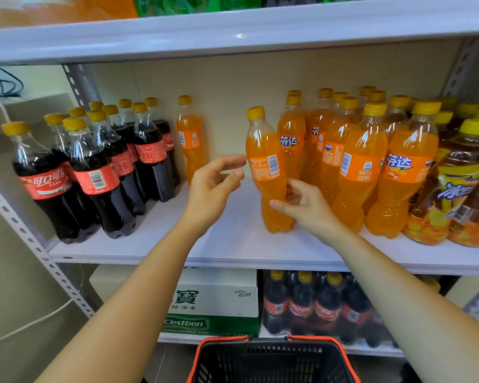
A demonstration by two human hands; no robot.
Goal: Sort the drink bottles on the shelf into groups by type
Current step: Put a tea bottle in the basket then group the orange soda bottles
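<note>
orange soda fills the bottle (266, 167) my right hand (307, 211) grips low down on the shelf (233, 244). left hand (210, 189) loose, holding nothing, beside its label. dark cola bottles (94, 167) grouped far left.

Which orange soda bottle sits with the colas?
The lone orange bottle at the back, beside the cola bottles; bare shelf separates it from the orange group at right.

Middle shelf (233, 244), left to right: ten cola bottles (94, 175); one lone orange soda bottle (190, 145); one front orange soda bottle (266, 172); roughly eleven grouped orange soda bottles (362, 167), with the rear rows partly hidden; at least five iced-tea bottles (459, 189), cut off by the frame edge. Below: one water carton (216, 299), one cola pack (315, 308) showing three caps, one basket (271, 363). One left hand (216, 183), one right hand (304, 208).
</note>
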